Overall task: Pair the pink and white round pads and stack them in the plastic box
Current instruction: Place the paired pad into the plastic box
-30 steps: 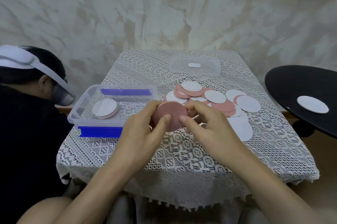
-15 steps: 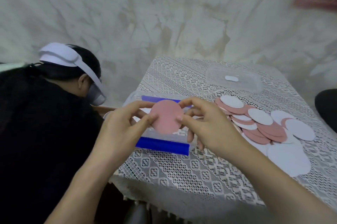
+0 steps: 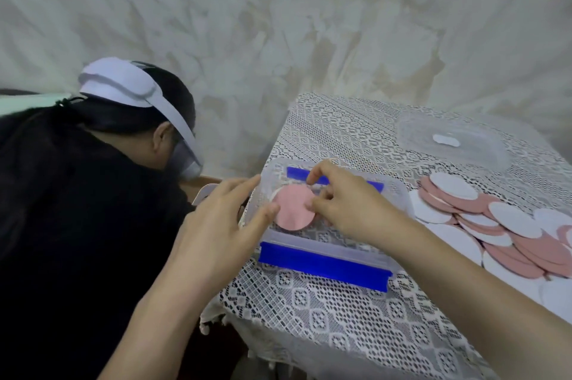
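Pinching pink pad [image 3: 294, 209] by its right edge with right hand [image 3: 349, 209], inside plastic box [image 3: 325, 245] at frame centre. Touching its left edge with left hand [image 3: 223, 218], fingers [image 3: 244, 185] straight, released. Heaped at right on counter [image 3: 340, 317]: loose pads [image 3: 495, 224].

Light is dim and even; the mottled cream plaster wall [image 3: 278, 23] is smeared by motion blur; edges are stretched.

Open-topped plastic box [image 3: 322, 260] (pad pile [image 3: 507, 218] crowds right).
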Action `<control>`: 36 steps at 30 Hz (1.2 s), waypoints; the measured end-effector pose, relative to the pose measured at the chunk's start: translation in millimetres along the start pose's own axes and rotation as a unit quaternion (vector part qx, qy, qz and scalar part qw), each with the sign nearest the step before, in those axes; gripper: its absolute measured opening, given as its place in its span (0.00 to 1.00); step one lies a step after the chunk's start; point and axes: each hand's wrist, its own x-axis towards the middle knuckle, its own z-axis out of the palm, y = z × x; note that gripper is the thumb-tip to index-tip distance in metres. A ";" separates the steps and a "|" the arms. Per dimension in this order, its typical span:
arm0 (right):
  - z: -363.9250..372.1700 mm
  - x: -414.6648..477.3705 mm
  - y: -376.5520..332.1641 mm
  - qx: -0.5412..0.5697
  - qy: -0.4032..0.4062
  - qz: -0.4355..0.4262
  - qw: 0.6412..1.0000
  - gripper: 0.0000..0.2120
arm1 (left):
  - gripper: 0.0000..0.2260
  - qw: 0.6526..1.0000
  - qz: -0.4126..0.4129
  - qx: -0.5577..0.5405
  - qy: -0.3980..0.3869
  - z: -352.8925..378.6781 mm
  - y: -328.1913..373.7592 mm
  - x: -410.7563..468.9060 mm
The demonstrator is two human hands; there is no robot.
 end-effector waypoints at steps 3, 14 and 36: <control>-0.3 1.2 -3.0 -0.081 -0.007 -0.005 0.997 0.05 | 0.31 1.000 -0.008 0.011 -0.004 0.1 -1.8 0.2; -2.4 0.1 -16.3 -0.234 -0.085 -0.021 0.968 0.22 | 0.27 1.000 -0.026 0.014 -0.002 -0.7 3.4 0.1; -27.0 -20.2 -6.1 -0.224 -0.029 -0.104 0.969 0.16 | 0.17 0.981 0.004 0.188 0.044 -6.0 38.6 -1.2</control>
